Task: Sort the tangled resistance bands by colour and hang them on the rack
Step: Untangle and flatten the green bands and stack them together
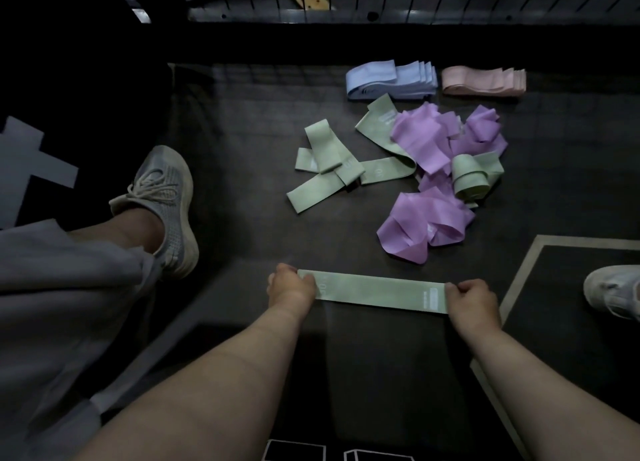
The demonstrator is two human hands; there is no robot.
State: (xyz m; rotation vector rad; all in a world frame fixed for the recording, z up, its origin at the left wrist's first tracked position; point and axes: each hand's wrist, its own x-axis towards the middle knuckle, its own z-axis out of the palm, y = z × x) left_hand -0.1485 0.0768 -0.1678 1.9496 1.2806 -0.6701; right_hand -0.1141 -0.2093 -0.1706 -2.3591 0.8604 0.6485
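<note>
Near the mat's front edge, a green band lies stretched flat crosswise, its long axis left-to-right, left hand pinching one end and right hand the other, equally near.

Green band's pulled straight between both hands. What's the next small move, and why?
Probably fold the green band, pinched at its ends by the left hand and right hand, and lay it beside the blue stack and pink stack: those colours lie folded there, and no green stack shows yet.
</note>
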